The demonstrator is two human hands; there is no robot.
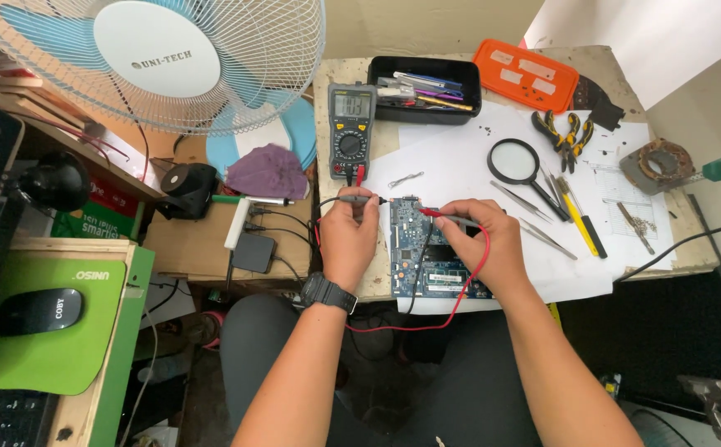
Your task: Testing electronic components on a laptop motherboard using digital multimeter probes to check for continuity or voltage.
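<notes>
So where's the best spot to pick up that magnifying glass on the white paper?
By the black handle of the magnifying glass, coming from above. It is straight, narrow and angles away from the round lens toward the tweezers, so fingers can likely close across it without touching the glass.

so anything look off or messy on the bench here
Nothing is spilled or broken. The blue circuit board hangs over the table front edge, and small dark bits are scattered on the white paper by the magnifier.

Soft, even daylight fills the bench, brightest on the white paper [468, 165] toward one o'clock, shadows faint, focus sharp, with wide-angle bending at the edges.
</notes>
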